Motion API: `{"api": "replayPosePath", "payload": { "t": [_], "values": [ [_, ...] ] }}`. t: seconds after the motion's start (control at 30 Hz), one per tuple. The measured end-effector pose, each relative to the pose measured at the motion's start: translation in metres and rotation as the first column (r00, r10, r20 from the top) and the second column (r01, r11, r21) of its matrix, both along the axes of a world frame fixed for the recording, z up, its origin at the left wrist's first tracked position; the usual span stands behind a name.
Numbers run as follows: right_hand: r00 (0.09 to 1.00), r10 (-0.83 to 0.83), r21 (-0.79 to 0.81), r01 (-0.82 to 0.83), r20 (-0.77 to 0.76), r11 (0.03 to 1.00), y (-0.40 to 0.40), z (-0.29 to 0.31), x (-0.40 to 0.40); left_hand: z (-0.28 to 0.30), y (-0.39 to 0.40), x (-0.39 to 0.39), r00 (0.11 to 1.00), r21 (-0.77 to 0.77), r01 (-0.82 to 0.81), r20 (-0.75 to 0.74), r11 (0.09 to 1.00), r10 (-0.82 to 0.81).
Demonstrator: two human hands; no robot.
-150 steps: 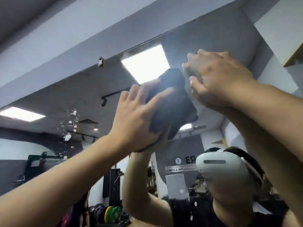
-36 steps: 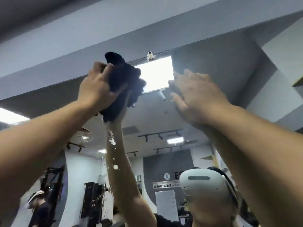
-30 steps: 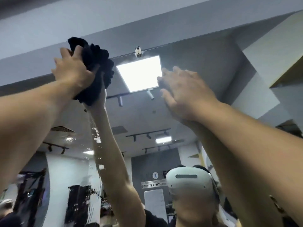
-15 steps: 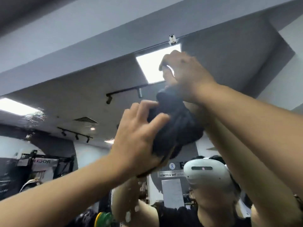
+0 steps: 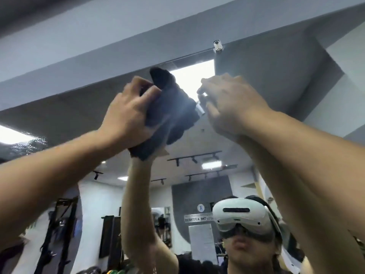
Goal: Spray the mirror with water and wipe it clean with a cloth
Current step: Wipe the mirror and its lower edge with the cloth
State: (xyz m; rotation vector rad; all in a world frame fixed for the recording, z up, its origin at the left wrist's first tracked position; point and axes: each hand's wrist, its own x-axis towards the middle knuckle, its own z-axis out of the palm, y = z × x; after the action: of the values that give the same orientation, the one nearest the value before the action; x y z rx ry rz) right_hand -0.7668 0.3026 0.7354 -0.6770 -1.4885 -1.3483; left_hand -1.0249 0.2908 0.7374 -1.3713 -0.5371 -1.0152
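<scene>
The mirror (image 5: pixel 79 115) fills the view below its top edge and reflects a gym and the person wearing a white headset. My left hand (image 5: pixel 128 115) grips a bunched dark cloth (image 5: pixel 171 111) and presses it against the glass just under the top edge, over the reflected ceiling light. My right hand (image 5: pixel 227 103) rests against the mirror right beside the cloth, fingers fairly straight and holding nothing. No spray bottle is in view.
A small metal mirror clip (image 5: pixel 217 45) sits on the top edge, up and to the right of my hands. Above it runs a grey wall band (image 5: pixel 138 36). Water droplets (image 5: pixel 25 143) cling to the glass at far left.
My left hand swept the cloth from the upper left down to the middle, and it is now back up near the top edge. My right hand stays against the glass beside it.
</scene>
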Motion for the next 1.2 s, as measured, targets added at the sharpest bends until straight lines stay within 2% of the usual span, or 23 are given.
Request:
{"api": "replayPosePath", "payload": {
  "t": [0.07,0.17,0.23,0.27,0.37,0.47,0.57,0.7,0.8,0.87,0.9,0.97,1.07,1.2],
  "values": [
    [1.0,-0.01,-0.01,0.01,-0.008,1.0,0.0,0.0,0.0,0.056,0.0,-0.006,0.981,-0.006,-0.027,0.195,1.0,0.028],
    [1.0,-0.011,-0.025,0.01,-0.019,1.0,0.0,0.001,-0.001,0.113,0.0,0.003,0.853,-0.052,-0.02,0.521,0.998,0.044],
    [1.0,-0.025,-0.022,0.024,-0.016,0.999,0.001,0.0,0.0,0.122,0.003,0.019,0.778,-0.05,-0.025,0.627,0.998,0.051],
    [0.999,-0.03,-0.019,0.03,-0.014,0.999,0.001,0.001,0.0,0.12,0.004,0.026,0.776,-0.038,-0.031,0.629,0.999,0.048],
    [1.0,-0.02,-0.017,0.02,-0.015,1.0,0.004,0.002,0.001,0.096,0.007,0.033,0.86,0.0,-0.002,0.51,1.0,0.002],
    [1.0,0.009,-0.007,-0.009,-0.021,1.0,0.002,0.002,0.0,0.053,0.009,0.032,0.948,0.052,0.039,0.313,0.998,-0.053],
    [1.0,0.0,-0.002,0.0,-0.015,1.0,0.0,0.001,-0.001,-0.002,0.006,0.034,0.987,0.072,0.051,0.146,0.996,-0.061],
    [0.997,-0.001,-0.003,0.001,-0.077,1.0,-0.004,0.004,-0.01,-0.079,0.002,0.028,0.998,-0.004,0.046,-0.051,0.999,-0.046],
    [0.987,0.12,0.016,-0.119,-0.106,0.993,-0.02,0.003,-0.027,-0.138,0.0,0.019,0.973,-0.069,0.037,-0.224,0.997,-0.052],
    [0.979,0.184,-0.004,-0.185,-0.086,0.983,-0.025,0.002,-0.044,-0.162,0.001,0.007,0.941,-0.1,0.052,-0.327,0.994,-0.082],
    [0.986,0.164,-0.023,-0.165,-0.045,0.986,-0.024,0.001,-0.056,-0.17,0.001,0.001,0.926,-0.107,0.066,-0.364,0.992,-0.101],
    [0.996,0.084,-0.052,-0.084,0.016,0.995,-0.015,0.0,-0.072,-0.17,0.003,-0.013,0.888,-0.109,0.07,-0.447,0.992,-0.112],
    [0.998,0.059,-0.014,-0.059,-0.004,0.998,0.002,-0.002,-0.077,-0.138,0.006,-0.037,0.856,-0.073,0.054,-0.509,0.996,-0.084],
    [1.0,0.013,0.054,-0.012,-0.014,0.998,0.009,-0.002,-0.079,-0.043,0.011,-0.066,0.972,-0.022,0.045,-0.231,0.999,-0.049]
  ]
}}
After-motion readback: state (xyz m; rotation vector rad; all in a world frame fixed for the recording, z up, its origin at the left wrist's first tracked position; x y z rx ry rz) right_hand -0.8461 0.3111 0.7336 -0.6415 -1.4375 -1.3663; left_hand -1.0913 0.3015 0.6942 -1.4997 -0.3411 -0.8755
